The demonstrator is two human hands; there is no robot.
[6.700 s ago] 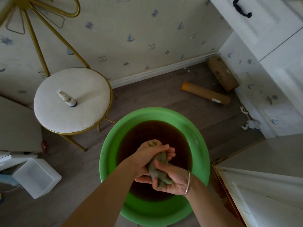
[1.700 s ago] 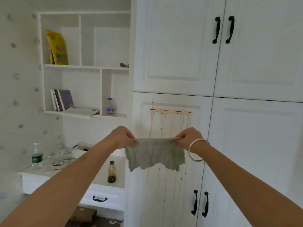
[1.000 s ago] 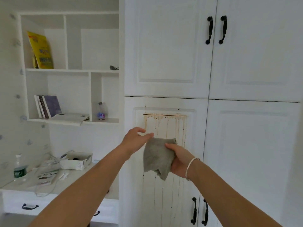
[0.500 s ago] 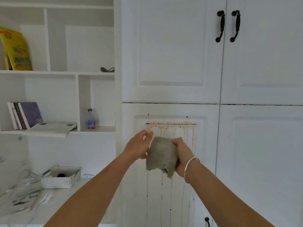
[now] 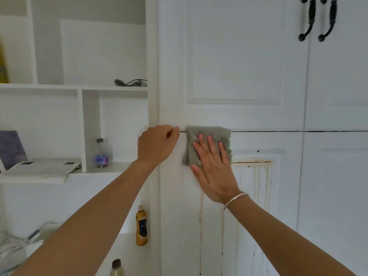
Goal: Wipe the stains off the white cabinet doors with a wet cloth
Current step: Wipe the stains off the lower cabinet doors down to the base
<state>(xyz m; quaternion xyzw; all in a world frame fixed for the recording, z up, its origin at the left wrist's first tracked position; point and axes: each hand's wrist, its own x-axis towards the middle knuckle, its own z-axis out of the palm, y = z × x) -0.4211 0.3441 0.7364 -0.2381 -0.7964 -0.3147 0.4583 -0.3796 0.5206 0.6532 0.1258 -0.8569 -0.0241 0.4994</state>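
Note:
A folded grey wet cloth (image 5: 210, 134) lies flat against the top left corner of the lower left cabinet door (image 5: 282, 216). My right hand (image 5: 213, 168), with a silver bangle on its wrist, presses it there with spread fingers. Brown stain (image 5: 252, 165) runs along the door's panel edge just right of the cloth, and thin drips trail down the door below. My left hand (image 5: 155, 146) rests loosely curled at the door's upper left corner, its fingertips at the dark seam between the upper and lower doors. It holds nothing that I can see.
Open white shelves on the left hold a small water bottle (image 5: 102, 154), books (image 5: 11, 148) and papers. An amber bottle (image 5: 141, 226) and another bottle (image 5: 117, 267) stand on the counter below. Black handles (image 5: 316, 18) stick out from the upper doors.
Both hands were holding the cloth in the air in front of the door. Now the left hand has let go, and the right presses the cloth onto the door. I stand closer.

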